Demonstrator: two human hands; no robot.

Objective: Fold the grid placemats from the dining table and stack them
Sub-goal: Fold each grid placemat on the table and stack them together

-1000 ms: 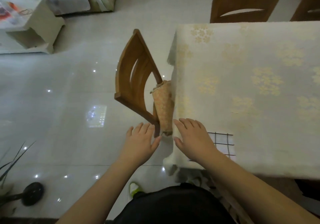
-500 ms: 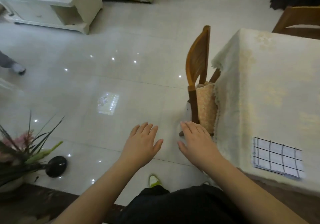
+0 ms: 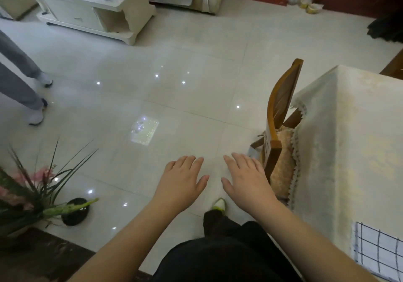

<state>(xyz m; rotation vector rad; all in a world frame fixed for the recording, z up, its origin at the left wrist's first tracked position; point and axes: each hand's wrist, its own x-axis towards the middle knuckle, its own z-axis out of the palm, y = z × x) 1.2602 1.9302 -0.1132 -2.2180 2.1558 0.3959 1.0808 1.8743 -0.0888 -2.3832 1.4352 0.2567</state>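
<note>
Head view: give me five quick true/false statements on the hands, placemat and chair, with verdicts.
1. Both hands hold nothing. True: the left hand and right hand are spread flat over the floor.
2. The placemat is in the left hand. False: the placemat lies on the table, at the lower right.
3. The chair stands against the table's edge. True: the chair is tucked beside the tablecloth.
4. The right hand rests on the placemat. False: it is well apart from it, held out left of the table.
5. A plant is at the lower left. True: the plant is there.
</note>
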